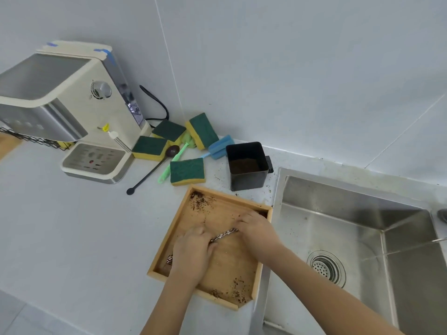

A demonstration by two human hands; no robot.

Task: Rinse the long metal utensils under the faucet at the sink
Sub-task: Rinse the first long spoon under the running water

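Twisted metal utensils (223, 234) grasped at both ends over a crumb-strewn wooden tray (183, 209), left hand (192, 252) and right hand (256, 229) curled round them, steel sink (350, 213) just beside.

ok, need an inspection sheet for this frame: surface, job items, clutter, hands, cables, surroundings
surface: pale counter, brown grounds scattered near the sink.
job items: twisted metal utensils lie in a wooden tray dirty with grounds; a thin stream of water runs into the sink.
clutter: four green-yellow sponges, blue brush, green brush, black long spoon, black bin with grounds inside.
hands: left hand and right hand both on the utensils in the tray; grip hidden.
cables: black cord behind the coffee machine.
surroundings: pale tiled wall; faucet out of view.
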